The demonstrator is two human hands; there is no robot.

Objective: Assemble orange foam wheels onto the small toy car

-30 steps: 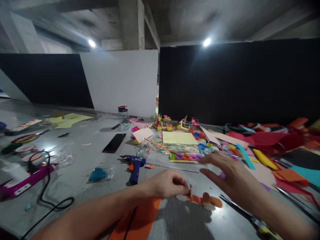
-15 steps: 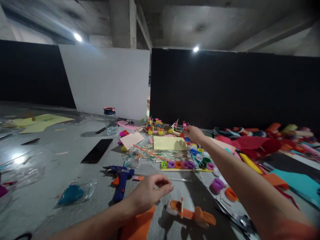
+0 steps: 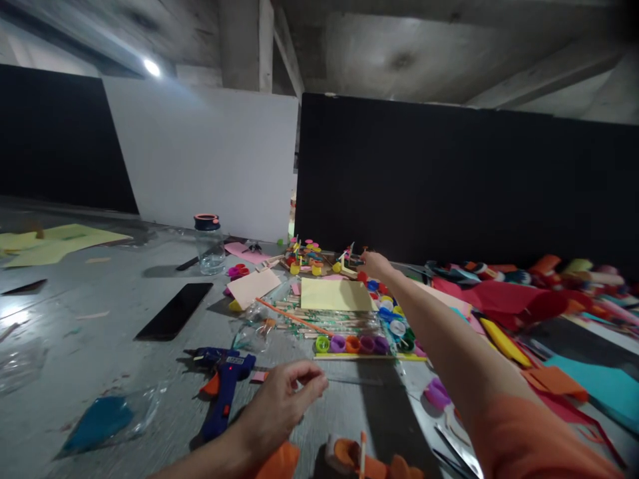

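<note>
My right hand (image 3: 376, 265) is stretched far forward, its fingertips closed beside a small craft model with yellow wheels (image 3: 346, 261). Whatever lies between those fingers is too small and distant to make out. Close to me, my left hand (image 3: 287, 394) hovers with thumb and fingers curled together and nothing visible in them. A blue glue gun (image 3: 227, 386) lies just left of it. Below and to the right, an orange craft piece with an upright stick (image 3: 362, 456) is partly cut off by the frame's lower edge. Orange felt (image 3: 279, 464) shows beneath my left wrist.
Yellow paper (image 3: 337, 295) rests on packs of sticks, with a row of coloured bottle caps (image 3: 352, 344) in front. A phone (image 3: 176, 311) and clear bottle (image 3: 210, 246) stand left. Scissors (image 3: 456, 452) and felt sheets (image 3: 594, 382) lie right. A black panel (image 3: 449, 179) rises behind.
The view has shifted, so nearby things appear lower and further left. My right hand stays at the far models; a pink bit by its fingertips no longer shows. My left hand keeps its curl.
</note>
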